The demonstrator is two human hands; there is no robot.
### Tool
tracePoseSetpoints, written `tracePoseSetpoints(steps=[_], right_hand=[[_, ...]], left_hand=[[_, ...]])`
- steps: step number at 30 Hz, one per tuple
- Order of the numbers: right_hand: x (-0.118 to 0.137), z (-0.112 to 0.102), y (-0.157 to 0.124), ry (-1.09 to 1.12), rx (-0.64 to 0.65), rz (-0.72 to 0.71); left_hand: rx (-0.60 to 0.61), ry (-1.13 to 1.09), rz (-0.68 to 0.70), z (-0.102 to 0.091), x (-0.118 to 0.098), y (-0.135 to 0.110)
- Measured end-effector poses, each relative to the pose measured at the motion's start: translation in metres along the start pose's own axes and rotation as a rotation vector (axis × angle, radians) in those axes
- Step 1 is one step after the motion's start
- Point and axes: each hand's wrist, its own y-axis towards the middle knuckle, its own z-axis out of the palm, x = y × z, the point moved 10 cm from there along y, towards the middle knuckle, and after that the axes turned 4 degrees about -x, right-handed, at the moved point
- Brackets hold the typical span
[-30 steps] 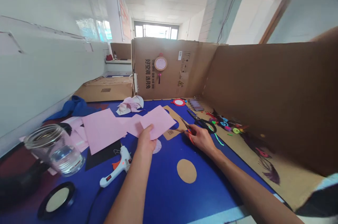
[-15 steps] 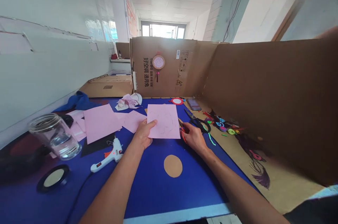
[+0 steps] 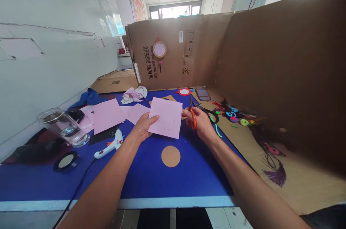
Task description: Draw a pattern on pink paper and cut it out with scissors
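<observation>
My left hand [image 3: 144,125] pinches the left edge of a pink sheet of paper [image 3: 166,119], thumb on top. Faint curved pencil lines show on the sheet, which is held up above the blue table. In my right hand [image 3: 201,122] is a pair of orange-handled scissors [image 3: 192,115], blades pointing up and away, just right of the paper. My right fingertips are at or very near the paper's right edge; whether they touch it I cannot tell. Below the sheet a round brown cardboard disc [image 3: 171,156] lies flat on the table.
More pink sheets [image 3: 106,116], a white glue gun [image 3: 110,147], a glass jar [image 3: 65,128] and a black tape roll [image 3: 65,161] lie left. Black-handled scissors [image 3: 214,116], colourful bits [image 3: 232,113] and a purple tassel [image 3: 275,175] lie right. Cardboard walls [image 3: 202,52] stand behind and right.
The scissors have swung from beside the paper's edge to point upward, their orange handle now in plain sight. The pink sheet has tilted slightly. My view has tipped downward.
</observation>
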Motion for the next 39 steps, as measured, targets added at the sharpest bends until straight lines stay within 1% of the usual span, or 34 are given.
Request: tracePoseSetpoints(steps=[3, 6, 11, 16, 19, 24, 26, 33, 39], right_hand=[[-0.002, 0.004, -0.002, 0.031, 0.001, 0.027], [-0.002, 0.002, 0.0, 0.044, -0.015, 0.024], [-0.002, 0.0, 0.001, 0.055, 0.002, 0.021], [-0.003, 0.006, -0.001, 0.053, 0.047, 0.038], [-0.004, 0.004, 0.001, 0.035, 0.018, 0.016], [-0.004, -0.012, 0.006, 0.069, -0.123, -0.028], [-0.004, -0.015, 0.006, 0.083, -0.151, -0.037], [-0.009, -0.012, 0.008, 0.021, -0.079, -0.043], [-0.007, -0.008, 0.008, 0.006, -0.021, -0.042]], left_hand=[[0.031, 0.018, -0.003, 0.002, 0.002, 0.0], [0.079, 0.046, -0.026, 0.006, 0.005, -0.002], [0.156, 0.093, -0.063, 0.013, 0.008, -0.007], [0.178, 0.122, -0.081, 0.013, 0.011, -0.007], [0.167, 0.101, -0.085, 0.01, 0.012, -0.004], [0.1, 0.074, -0.085, 0.001, 0.006, 0.002], [0.071, 0.075, -0.088, -0.002, 0.005, 0.003], [-0.034, 0.061, 0.028, -0.006, -0.008, 0.002], [-0.015, 0.047, 0.032, -0.002, -0.011, 0.0]])
